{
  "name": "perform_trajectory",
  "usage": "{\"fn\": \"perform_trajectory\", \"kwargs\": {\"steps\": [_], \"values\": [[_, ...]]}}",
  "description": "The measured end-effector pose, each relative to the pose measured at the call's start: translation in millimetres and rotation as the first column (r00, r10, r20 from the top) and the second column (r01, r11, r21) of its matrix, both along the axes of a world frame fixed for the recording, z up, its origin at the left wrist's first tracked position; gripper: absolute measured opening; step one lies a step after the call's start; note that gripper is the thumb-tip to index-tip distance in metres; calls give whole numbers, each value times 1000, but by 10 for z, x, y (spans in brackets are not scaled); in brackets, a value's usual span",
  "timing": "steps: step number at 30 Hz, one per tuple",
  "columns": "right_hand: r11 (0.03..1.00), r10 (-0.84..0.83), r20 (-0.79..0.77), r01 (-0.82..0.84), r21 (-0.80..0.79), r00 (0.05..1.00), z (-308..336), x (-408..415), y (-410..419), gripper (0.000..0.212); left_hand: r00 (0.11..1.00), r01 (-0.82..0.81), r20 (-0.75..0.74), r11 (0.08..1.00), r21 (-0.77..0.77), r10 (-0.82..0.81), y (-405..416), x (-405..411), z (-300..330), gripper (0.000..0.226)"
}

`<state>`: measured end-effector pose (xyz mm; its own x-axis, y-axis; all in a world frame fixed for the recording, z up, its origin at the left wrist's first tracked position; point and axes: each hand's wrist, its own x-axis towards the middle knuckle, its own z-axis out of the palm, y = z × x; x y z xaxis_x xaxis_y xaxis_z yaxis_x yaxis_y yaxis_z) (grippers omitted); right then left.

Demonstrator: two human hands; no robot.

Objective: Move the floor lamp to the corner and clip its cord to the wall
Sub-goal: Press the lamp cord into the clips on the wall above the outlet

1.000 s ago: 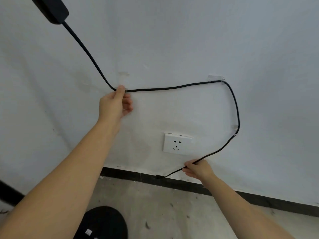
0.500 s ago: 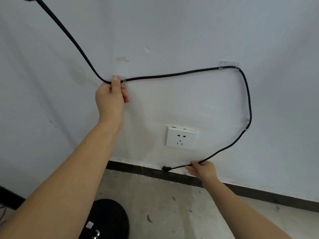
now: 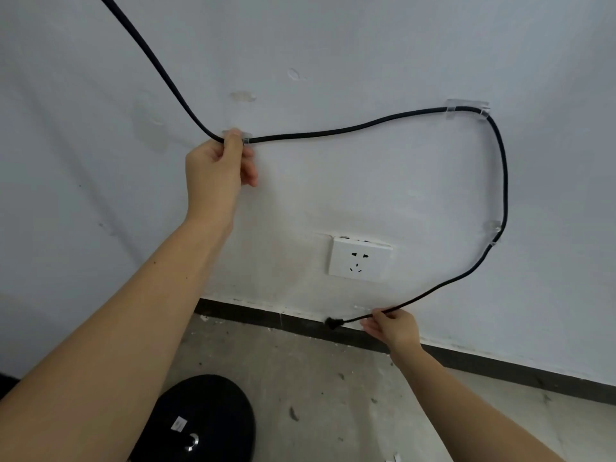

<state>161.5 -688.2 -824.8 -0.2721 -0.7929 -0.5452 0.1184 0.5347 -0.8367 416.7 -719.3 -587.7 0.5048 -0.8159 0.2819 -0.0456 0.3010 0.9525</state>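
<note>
From my seat I lose the cord (image 3: 350, 130) where it runs off the top edge at upper left, so whatever it leads up to is out of frame. The left hand (image 3: 215, 168) covers the cord and most of the clear clip (image 3: 246, 140) at its fingertips, and I cannot tell whether the cord sits inside that clip. The lamp base (image 3: 206, 418) is cut by the bottom edge, its label too small to read.

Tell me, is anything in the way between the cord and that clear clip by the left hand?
Nothing visible blocks it. The left hand already presses the black cord against the clear clip on the wall.
</note>
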Motion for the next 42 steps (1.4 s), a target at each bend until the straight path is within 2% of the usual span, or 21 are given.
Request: {"fn": "perform_trajectory", "kwargs": {"steps": [3, 7, 14, 20, 22, 25, 27, 33, 36, 39, 42], "values": [[999, -34, 130, 39, -33, 991, 46, 4, 9, 11, 1000, 15, 3, 1000, -7, -15, 9, -6, -6, 37], [986, -144, 221, 159, -52, 965, 64, -6, 36, 11, 1000, 15, -7, 1000, -21, -15, 21, -18, -16, 37], [969, -228, 122, 237, -69, 966, -69, 35, 36, 19, 1000, 12, -8, 1000, -17, -12, 30, -24, -23, 38], [989, -123, 9, 124, -81, 992, -86, 53, 56, 13, 1000, 14, -9, 1000, -26, -14, 17, -31, -15, 37], [987, -134, 53, 138, -87, 990, -63, 69, 53, 13, 1000, 11, -4, 1000, -23, -11, 11, -30, -16, 37], [968, -216, 207, 237, -86, 954, -24, 106, 31, 15, 1000, 16, -6, 1000, -25, -17, 11, -23, -16, 37], [958, -247, 239, 274, -88, 939, -33, 128, 1, 17, 1000, 16, -4, 1000, -21, -16, 14, -23, -19, 37], [972, -225, 10, 225, -68, 974, -152, 121, 28, 10, 1000, 13, 1, 1000, -4, -13, 24, -25, -9, 37], [970, -241, -59, 238, -53, 969, -167, 137, 34, 16, 1000, 14, 12, 1000, -4, -14, 22, -20, -14, 36], [968, -250, -72, 251, 3, 966, -155, 158, 17, 18, 998, 4, 61, 1000, -8, -4, 21, 8, -15, 36], [962, -259, -16, 259, 80, 966, -143, 102, 7, 8, 994, -7, 106, 1000, -17, 9, 27, 41, -36, 37]]}}
